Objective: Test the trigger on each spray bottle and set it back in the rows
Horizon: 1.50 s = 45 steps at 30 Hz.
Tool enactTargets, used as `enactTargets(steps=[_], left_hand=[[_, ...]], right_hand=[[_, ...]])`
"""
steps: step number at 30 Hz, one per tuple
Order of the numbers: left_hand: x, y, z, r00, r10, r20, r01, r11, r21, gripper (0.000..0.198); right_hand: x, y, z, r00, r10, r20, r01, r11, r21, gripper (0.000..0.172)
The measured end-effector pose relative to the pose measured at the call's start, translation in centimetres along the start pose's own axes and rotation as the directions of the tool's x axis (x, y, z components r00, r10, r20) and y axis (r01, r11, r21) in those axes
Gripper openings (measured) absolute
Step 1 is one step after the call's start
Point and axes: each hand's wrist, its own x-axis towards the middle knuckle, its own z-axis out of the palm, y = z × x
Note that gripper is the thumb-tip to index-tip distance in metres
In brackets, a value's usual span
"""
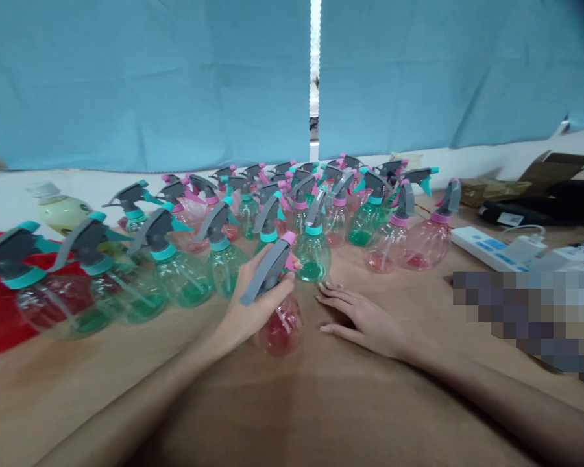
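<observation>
My left hand (257, 295) is closed round the neck of a pink spray bottle (282, 327), whose grey trigger head with a pink nozzle points up and away to the right. The bottle leans slightly, and I cannot tell whether its base touches the table. My right hand (363, 318) rests on the tabletop to the right of it, fingers spread and holding nothing. Just past the fingertips of my right hand stands a green spray bottle (312, 256) with a turquoise collar. Two pink spray bottles (388, 246) stand farther right.
Several green and pink spray bottles (182, 279) line the left and back of the wooden table (321, 415). A red bag (0, 318) and a pale yellow bottle (63, 211) lie left. A white power strip (486, 246) and a cardboard box (491, 191) are right. Blue curtains (150, 84) hang behind.
</observation>
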Motion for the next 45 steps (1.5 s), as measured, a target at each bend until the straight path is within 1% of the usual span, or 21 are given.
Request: enactTargets(steps=[3,5,10,14,16,20,25,30,36,45], left_hand=[[-0.1,0.0,-0.2,0.999,0.038,-0.038,-0.036,0.998,0.049,0.008],[-0.1,0.2,-0.3,0.998,0.043,-0.039,-0.041,0.998,0.056,0.008],[0.0,0.7,-0.3,1.000,0.027,0.007,-0.027,0.999,-0.036,0.002],[-0.1,0.3,-0.2,0.999,-0.003,0.037,0.005,0.998,-0.065,0.006],[-0.1,-0.1,-0.2,1.000,-0.001,0.022,0.002,0.999,-0.040,0.006],[-0.1,-0.5,-0.1,1.000,0.003,-0.009,-0.003,1.000,-0.026,0.013],[-0.2,-0.3,0.2,0.999,-0.029,-0.041,0.027,0.999,-0.047,0.007],[-0.1,0.1,0.2,1.000,-0.016,-0.007,0.016,0.998,-0.059,0.009],[0.0,0.2,0.3,0.999,-0.002,-0.048,0.000,0.999,-0.039,0.004],[-0.1,0.2,0.3,0.999,-0.012,-0.031,0.010,0.997,-0.079,0.011]], right_hand=[[0.0,0.1,0.1,1.000,-0.003,-0.013,0.003,1.000,0.014,0.060],[0.0,0.1,0.1,1.000,-0.002,-0.016,0.003,1.000,0.020,0.060],[-0.1,0.2,0.2,1.000,-0.005,-0.011,0.005,1.000,0.018,0.061],[-0.1,0.3,0.3,1.000,-0.010,-0.025,0.011,1.000,0.025,0.059],[-0.1,0.2,0.3,1.000,-0.008,-0.028,0.009,1.000,0.025,0.059],[0.0,0.0,0.1,1.000,0.002,-0.016,-0.002,1.000,0.015,0.060],[0.0,0.0,0.0,1.000,0.000,-0.025,0.000,1.000,0.014,0.061],[0.0,0.1,0.1,1.000,-0.003,-0.030,0.004,1.000,0.025,0.060],[0.0,-0.1,-0.1,1.000,0.002,-0.019,-0.002,1.000,0.009,0.061],[0.0,-0.1,-0.1,1.000,-0.003,-0.012,0.003,1.000,-0.007,0.061]])
